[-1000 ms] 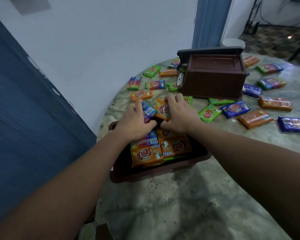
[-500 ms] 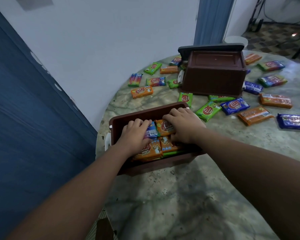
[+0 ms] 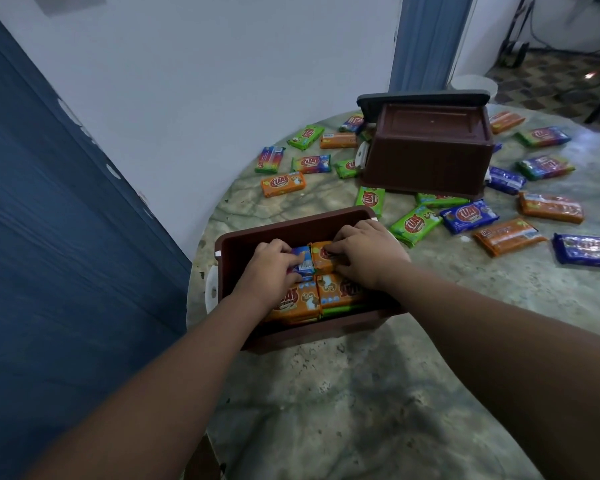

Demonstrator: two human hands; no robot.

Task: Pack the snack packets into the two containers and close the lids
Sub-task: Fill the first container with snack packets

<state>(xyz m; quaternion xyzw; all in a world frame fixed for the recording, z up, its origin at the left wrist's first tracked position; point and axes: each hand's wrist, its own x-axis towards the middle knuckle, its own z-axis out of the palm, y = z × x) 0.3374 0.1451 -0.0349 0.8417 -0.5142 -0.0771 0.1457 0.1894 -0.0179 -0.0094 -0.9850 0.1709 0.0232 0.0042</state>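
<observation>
Seating packets in the open container (image 3: 229, 258): left hand (image 3: 274, 268) grasps a blue packet (image 3: 302, 261), right hand (image 3: 364, 258) an orange packet (image 3: 321, 259), pressing both down, apparently to fill the row; loose packets (image 3: 414, 223) wait around the upturned second container (image 3: 426, 154).

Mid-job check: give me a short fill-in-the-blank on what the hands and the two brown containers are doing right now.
1. Both hands are inside the near container, which stands ____ with no lid on it.
2. The left hand holds a ____ packet, the right hand an orange packet.
3. The far container lies turned ____, its base facing up.
4. Many packets remain loose on the ____.

Missing words: open; blue; upside down; table
</observation>
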